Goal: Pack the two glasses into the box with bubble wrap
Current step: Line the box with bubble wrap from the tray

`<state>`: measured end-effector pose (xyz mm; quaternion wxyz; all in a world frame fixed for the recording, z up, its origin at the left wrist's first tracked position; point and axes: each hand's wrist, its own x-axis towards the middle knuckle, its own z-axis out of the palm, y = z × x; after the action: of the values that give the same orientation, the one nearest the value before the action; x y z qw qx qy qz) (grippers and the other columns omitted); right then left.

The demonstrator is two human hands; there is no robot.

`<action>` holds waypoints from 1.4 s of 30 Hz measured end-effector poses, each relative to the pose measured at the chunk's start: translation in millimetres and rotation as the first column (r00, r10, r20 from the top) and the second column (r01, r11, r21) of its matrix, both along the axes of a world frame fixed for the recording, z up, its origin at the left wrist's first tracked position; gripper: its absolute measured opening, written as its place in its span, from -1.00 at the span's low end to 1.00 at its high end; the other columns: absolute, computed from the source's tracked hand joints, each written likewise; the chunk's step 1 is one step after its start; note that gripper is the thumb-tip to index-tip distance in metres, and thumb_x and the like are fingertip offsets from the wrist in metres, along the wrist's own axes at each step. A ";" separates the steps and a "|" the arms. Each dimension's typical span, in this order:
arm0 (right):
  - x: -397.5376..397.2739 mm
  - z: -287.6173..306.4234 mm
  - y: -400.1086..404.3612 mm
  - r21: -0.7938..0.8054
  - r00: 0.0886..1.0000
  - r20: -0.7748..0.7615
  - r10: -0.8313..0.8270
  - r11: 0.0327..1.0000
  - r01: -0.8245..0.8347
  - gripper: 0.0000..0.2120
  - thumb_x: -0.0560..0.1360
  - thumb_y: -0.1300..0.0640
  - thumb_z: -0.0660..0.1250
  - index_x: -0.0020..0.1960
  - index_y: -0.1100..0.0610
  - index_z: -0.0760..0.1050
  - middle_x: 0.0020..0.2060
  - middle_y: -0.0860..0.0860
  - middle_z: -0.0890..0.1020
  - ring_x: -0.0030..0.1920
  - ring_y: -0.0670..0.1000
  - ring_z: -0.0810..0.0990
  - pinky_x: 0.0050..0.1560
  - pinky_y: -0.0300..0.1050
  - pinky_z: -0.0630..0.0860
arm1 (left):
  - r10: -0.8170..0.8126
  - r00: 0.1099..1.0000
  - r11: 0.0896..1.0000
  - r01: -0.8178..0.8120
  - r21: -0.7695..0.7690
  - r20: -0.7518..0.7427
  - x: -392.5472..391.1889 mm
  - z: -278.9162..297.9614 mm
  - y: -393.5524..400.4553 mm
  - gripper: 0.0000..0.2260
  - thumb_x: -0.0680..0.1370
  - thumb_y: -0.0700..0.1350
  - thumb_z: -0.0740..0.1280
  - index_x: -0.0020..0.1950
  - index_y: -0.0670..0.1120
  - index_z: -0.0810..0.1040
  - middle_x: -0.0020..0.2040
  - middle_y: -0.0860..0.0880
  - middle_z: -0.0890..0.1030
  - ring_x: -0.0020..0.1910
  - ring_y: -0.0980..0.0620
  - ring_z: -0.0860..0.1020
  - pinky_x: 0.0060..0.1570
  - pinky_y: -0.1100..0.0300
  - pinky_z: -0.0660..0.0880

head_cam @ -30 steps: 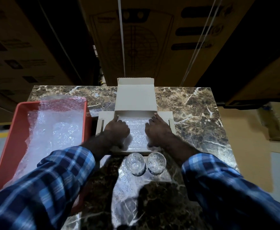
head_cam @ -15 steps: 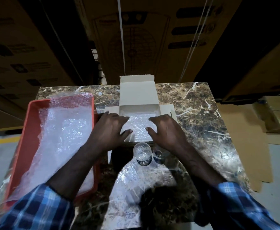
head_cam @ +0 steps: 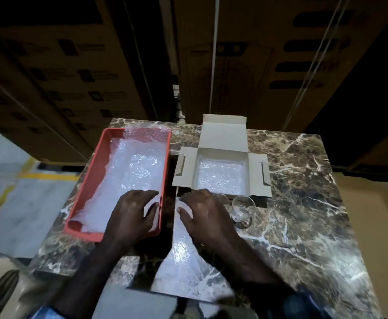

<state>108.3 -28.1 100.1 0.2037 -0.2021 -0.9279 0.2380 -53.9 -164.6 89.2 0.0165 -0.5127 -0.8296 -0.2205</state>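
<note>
Veined marble table [head_cam: 303, 203]; lined cardboard box [head_cam: 223, 171]; 2 hands: left [head_cam: 131, 217] seemingly on bubble wrap [head_cam: 131, 171], right [head_cam: 207, 217] relaxed.

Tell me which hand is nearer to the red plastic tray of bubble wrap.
Left. The left hand lies over the near right corner of the red plastic tray, on its bubble wrap; the right hand is beside it, over the marble table.

The desk [head_cam: 303, 203] is dark brown marble with white veins. The tray [head_cam: 89, 187] is coral red, its bubble wrap [head_cam: 133, 171] clear and whitish. The box [head_cam: 223, 137] is pale beige card. The glasses [head_cam: 242, 207] are clear. A yellow line [head_cam: 48, 176] crosses the grey floor [head_cam: 16, 203].
</note>
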 end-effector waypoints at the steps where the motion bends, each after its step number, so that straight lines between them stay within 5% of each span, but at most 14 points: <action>1: -4.5 0.2 -6.1 0.010 1.000 -0.012 0.027 1.000 -0.027 -0.82 0.48 0.10 0.31 -0.08 0.18 0.63 -0.16 0.07 0.69 -0.08 0.14 0.61 -0.05 0.01 0.54 | 0.033 0.999 0.999 -0.033 -0.011 -0.006 -2.9 -2.3 -8.4 -0.72 0.48 -0.07 0.32 0.10 -0.15 0.69 -0.06 -0.07 0.72 -0.08 -0.13 0.66 -0.02 0.07 0.56; 7: -43.1 -8.8 -28.8 0.068 0.986 0.054 0.156 0.985 -0.160 -0.83 0.51 0.14 0.26 -0.12 0.20 0.59 -0.18 0.08 0.65 -0.07 0.14 0.53 0.02 0.06 0.48 | 0.217 0.976 0.962 -0.218 -0.167 -0.023 -36.5 -2.6 -42.1 -0.72 0.44 -0.22 0.51 0.14 -0.17 0.69 -0.12 -0.21 0.71 -0.06 -0.23 0.65 -0.03 -0.01 0.57; 11: -70.2 -3.6 -36.6 0.169 0.980 0.102 0.172 0.968 -0.187 -0.97 0.43 0.25 0.37 -0.18 0.20 0.58 -0.26 0.09 0.63 -0.13 0.15 0.53 -0.11 0.01 0.50 | 0.255 0.967 0.892 -0.225 -0.392 0.023 -62.2 -4.0 -46.9 -0.60 0.51 0.03 0.47 0.31 -0.06 0.61 0.08 -0.19 0.69 0.13 -0.17 0.60 0.12 0.01 0.53; 15: -104.3 -7.1 -40.4 0.195 0.925 0.337 0.178 0.948 -0.253 -0.93 0.43 0.34 0.32 -0.15 0.21 0.51 -0.24 0.12 0.58 -0.10 0.16 0.51 -0.34 -0.03 0.35 | 0.176 0.984 0.768 -0.124 -0.629 0.021 -81.2 -10.0 -41.4 -0.48 0.57 0.22 0.31 0.47 0.02 0.45 0.36 -0.06 0.56 0.36 -0.08 0.48 0.29 0.06 0.44; 21: -142.2 -12.7 -49.0 0.117 0.718 0.675 0.171 0.936 -0.333 -0.75 0.47 0.31 0.26 0.14 0.19 0.51 0.03 0.17 0.58 0.11 0.19 0.50 -0.10 0.00 0.39 | 0.055 0.997 0.698 0.002 -0.716 0.057 -103.5 -24.9 -36.2 -0.45 0.58 0.28 0.24 0.47 0.00 0.41 0.38 -0.03 0.52 0.38 -0.06 0.44 0.27 0.07 0.42; 26: -162.2 -19.6 -48.2 0.016 0.589 0.791 0.167 0.956 -0.293 -0.58 0.50 0.09 0.37 0.34 0.09 0.47 0.21 0.15 0.56 0.26 0.17 0.47 0.17 0.02 0.42 | -0.004 0.994 0.673 0.082 -0.735 0.107 -119.8 -32.4 -35.4 -0.44 0.57 0.30 0.24 0.46 0.00 0.41 0.38 -0.05 0.51 0.39 -0.07 0.43 0.31 0.03 0.40; 30: -169.1 -22.7 -47.0 0.020 0.640 0.754 0.150 0.968 -0.250 -0.71 0.52 0.19 0.32 0.23 0.09 0.53 0.11 0.11 0.60 0.18 0.14 0.51 0.22 0.05 0.33 | -0.010 0.984 0.711 0.131 -0.691 0.175 -131.5 -31.8 -35.6 -0.47 0.57 0.26 0.27 0.44 -0.01 0.43 0.39 -0.04 0.51 0.40 -0.04 0.41 0.34 0.05 0.38; 35: -169.8 -16.9 -39.1 -0.233 0.773 0.606 0.188 0.971 -0.054 -0.80 0.46 0.22 0.38 0.05 0.09 0.67 0.01 0.06 0.69 0.07 0.08 0.62 0.09 -0.06 0.54 | -0.050 0.952 0.761 0.233 -0.606 0.302 -142.7 -22.3 -37.9 -0.49 0.60 0.20 0.29 0.47 -0.02 0.43 0.44 0.02 0.47 0.45 0.00 0.37 0.40 0.13 0.29; 39: -167.2 5.0 -41.0 -0.588 0.698 0.603 0.386 0.806 0.062 -0.80 0.41 -0.01 0.53 0.00 0.03 0.72 -0.06 0.00 0.73 -0.01 0.03 0.64 0.09 -0.05 0.54 | -0.108 0.922 0.688 0.340 -0.641 0.373 -146.3 -11.4 -45.1 -0.54 0.58 0.18 0.33 0.42 0.04 0.48 0.42 0.03 0.48 0.43 0.03 0.37 0.39 0.15 0.29; 42: -162.4 15.0 -45.1 -0.649 0.574 0.636 0.516 0.760 0.036 -0.76 0.43 0.06 0.53 0.08 0.08 0.71 -0.08 -0.05 0.71 -0.05 -0.06 0.59 0.07 -0.12 0.49 | -0.150 0.920 0.680 0.362 -0.638 0.362 -145.7 -7.6 -47.5 -0.63 0.60 0.11 0.33 0.38 0.05 0.51 0.41 0.04 0.48 0.41 0.03 0.38 0.36 0.16 0.30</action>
<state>-54.1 -73.3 115.2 -0.3356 -0.2020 -0.8131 0.4307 -199.6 -212.2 81.6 -0.3256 -0.5566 -0.7635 0.0361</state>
